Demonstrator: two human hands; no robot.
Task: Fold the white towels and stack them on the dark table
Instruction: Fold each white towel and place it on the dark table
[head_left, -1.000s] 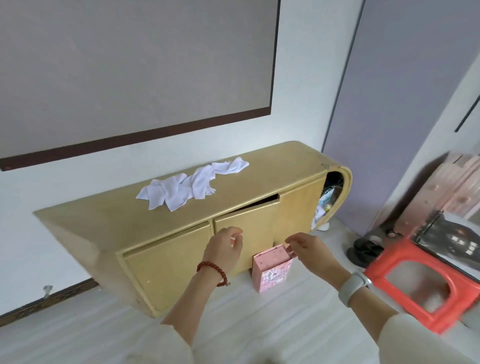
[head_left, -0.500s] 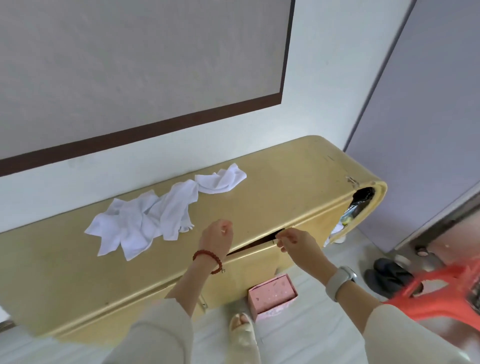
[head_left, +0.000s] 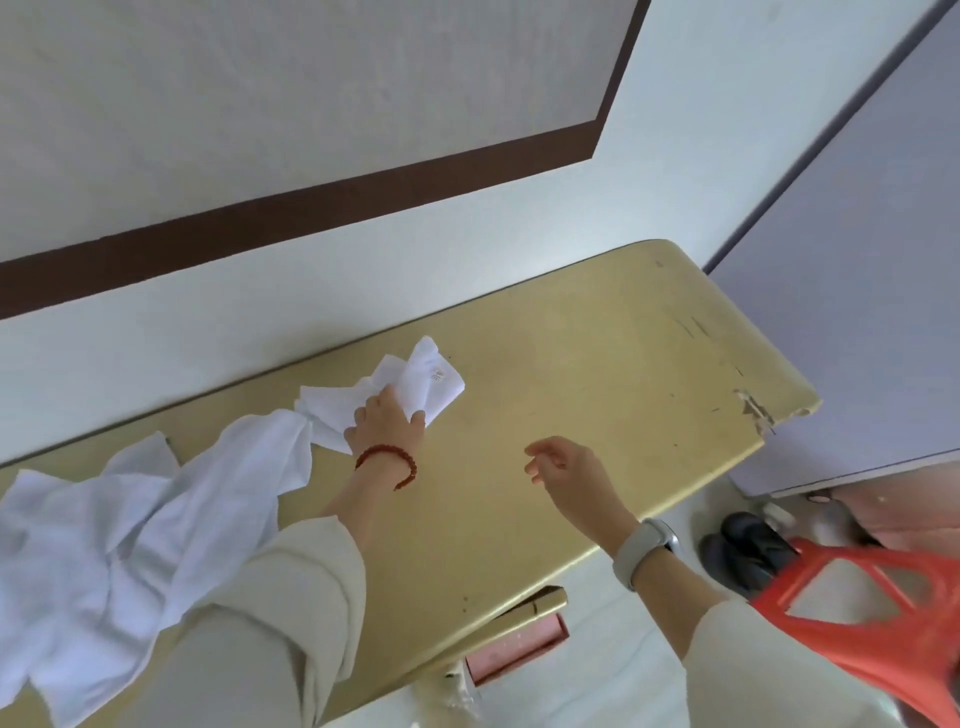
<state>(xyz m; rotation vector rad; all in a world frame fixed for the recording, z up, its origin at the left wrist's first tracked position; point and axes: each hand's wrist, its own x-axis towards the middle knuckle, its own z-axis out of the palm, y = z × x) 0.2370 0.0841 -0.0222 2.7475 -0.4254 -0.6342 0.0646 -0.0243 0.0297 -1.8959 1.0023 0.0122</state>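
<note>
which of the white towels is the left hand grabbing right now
The far towel, the small crumpled one with a tag showing. The left hand grips it. The larger towel spread toward the near left lies untouched; the right hand holds nothing.

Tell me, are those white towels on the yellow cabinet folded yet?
Not folded. The white towels lie crumpled and spread across the cabinet top, and the left hand grips one bunched end.

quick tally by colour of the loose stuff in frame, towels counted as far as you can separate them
White: 2 towel masses, the towel under the left hand and a crumpled heap; number of towels in the heap unclear
Red/orange: 2, plastic stool, bead bracelet
Pink: 1, box
Black: 1 pair of shoes
Grey: 1, wristband
Total: 7
</note>
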